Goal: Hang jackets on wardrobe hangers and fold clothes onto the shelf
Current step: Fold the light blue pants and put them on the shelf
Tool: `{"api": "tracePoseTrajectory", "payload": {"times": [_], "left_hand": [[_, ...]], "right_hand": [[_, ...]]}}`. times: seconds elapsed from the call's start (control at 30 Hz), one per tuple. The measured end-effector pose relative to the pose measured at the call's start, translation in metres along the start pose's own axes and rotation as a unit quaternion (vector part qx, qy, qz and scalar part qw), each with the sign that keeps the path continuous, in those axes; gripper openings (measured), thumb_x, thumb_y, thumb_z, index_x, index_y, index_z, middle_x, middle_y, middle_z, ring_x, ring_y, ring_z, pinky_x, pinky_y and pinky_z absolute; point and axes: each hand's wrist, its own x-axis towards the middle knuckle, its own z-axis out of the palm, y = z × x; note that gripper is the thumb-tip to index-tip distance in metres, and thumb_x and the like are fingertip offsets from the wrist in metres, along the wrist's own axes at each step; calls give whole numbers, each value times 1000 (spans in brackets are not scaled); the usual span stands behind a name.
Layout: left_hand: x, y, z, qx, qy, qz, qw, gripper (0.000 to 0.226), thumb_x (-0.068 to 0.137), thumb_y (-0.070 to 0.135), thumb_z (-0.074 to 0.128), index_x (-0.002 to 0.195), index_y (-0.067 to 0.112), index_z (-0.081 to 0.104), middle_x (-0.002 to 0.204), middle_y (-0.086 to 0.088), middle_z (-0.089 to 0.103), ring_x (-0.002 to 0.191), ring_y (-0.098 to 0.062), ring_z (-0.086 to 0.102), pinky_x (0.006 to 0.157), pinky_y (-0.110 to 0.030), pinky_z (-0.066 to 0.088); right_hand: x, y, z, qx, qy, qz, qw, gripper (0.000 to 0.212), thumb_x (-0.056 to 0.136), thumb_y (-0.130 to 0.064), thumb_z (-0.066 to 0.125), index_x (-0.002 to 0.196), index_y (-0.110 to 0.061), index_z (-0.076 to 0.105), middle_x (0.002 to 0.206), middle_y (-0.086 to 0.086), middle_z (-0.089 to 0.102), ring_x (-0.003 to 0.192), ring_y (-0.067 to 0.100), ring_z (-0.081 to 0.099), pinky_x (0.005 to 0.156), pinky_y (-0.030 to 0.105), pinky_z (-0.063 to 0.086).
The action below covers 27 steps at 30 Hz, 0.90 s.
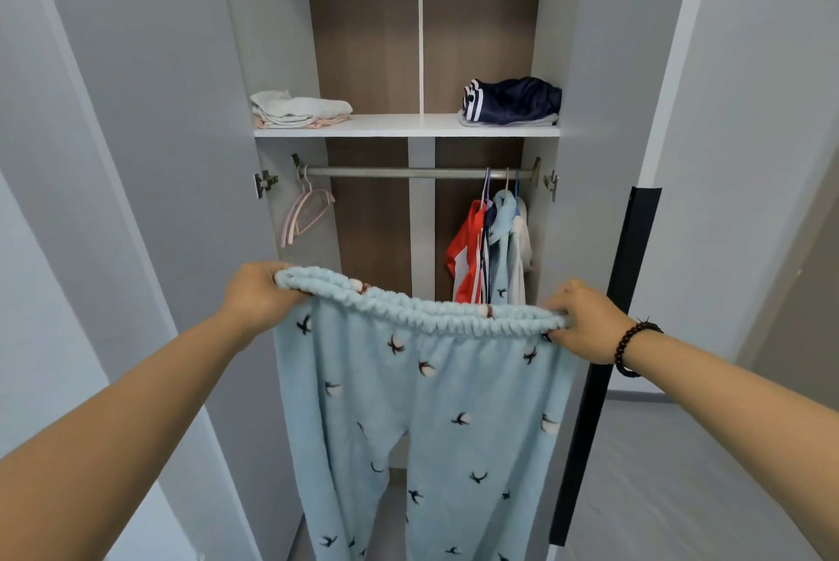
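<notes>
Before an open wardrobe (pixel 590 61), the left hand (pixel 259 295) and right hand (pixel 585 324) each grip the waistband of hanging light-blue fleece trousers (pixel 422 401).

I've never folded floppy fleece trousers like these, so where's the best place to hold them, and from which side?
Probably the elastic waistband, at its two ends, coming from the sides. The left hand and right hand pinch it there, so the light blue trousers hang flat with both legs straight down.
</notes>
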Motion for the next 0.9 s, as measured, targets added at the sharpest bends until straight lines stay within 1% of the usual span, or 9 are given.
{"api": "tracePoseTrajectory", "payload": {"times": [0.07,0.17,0.27,0.33,0.4,0.53,0.6,0.8,0.9], "left_hand": [[-7,-11,-4,-8,-96,-19,995,19,86,8,69,72,19,62,76,3,63,76,-14,56,63,-22,42],[-16,-34,-6,-87,-237,-62,966,13,90,10,65,99,18,68,98,-2,73,96,-19,67,86,-31,52],[-22,-52,2,-165,-286,-127,935,38,83,22,75,119,18,64,113,-5,72,107,-24,67,96,-43,52],[-25,-58,10,-205,-303,-157,917,67,61,35,87,119,13,64,115,-11,71,107,-27,67,93,-42,53],[-29,-63,20,-254,-286,-173,907,80,50,39,94,117,7,65,113,-16,70,106,-30,67,91,-41,54],[-44,-55,46,-317,-172,-208,909,32,82,25,75,108,8,68,103,-13,74,96,-28,71,85,-39,56],[-53,-50,59,-308,-151,-199,918,25,84,25,73,106,12,69,98,-10,75,89,-25,73,77,-35,57],[-79,-24,87,-309,-185,-127,924,26,89,27,68,111,13,66,103,-7,74,96,-26,71,88,-44,56],[-80,-11,86,-309,-177,-81,931,28,90,30,66,114,15,64,104,-4,74,97,-21,70,87,-39,57]], "right_hand": [[-1,4,5,-30,-19,21,999,15,86,-10,59,73,-5,59,83,12,60,82,28,58,68,31,45],[-2,4,15,25,-30,63,997,15,91,-16,55,80,-7,56,77,3,55,69,16,50,56,21,38],[8,-6,29,59,-5,106,993,17,93,-17,49,82,-4,53,75,5,54,69,18,48,52,22,34],[15,-14,39,90,9,145,985,20,92,-19,48,80,-5,54,72,5,53,64,19,50,50,25,37],[21,-21,47,141,16,188,972,22,90,-21,49,81,-3,57,71,10,56,62,23,56,51,29,48],[18,-42,60,290,7,272,918,16,86,-19,57,88,-2,56,83,14,60,65,30,63,49,36,57],[12,-58,66,347,-24,288,892,18,85,-18,61,92,-3,56,80,12,60,60,28,63,47,34,57],[-2,-117,72,448,-81,203,867,12,84,-15,64,80,-5,58,75,13,63,71,27,68,64,41,61],[-3,-137,65,442,-79,161,879,17,87,-18,62,77,-4,61,73,14,65,73,33,69,73,47,60]]}}
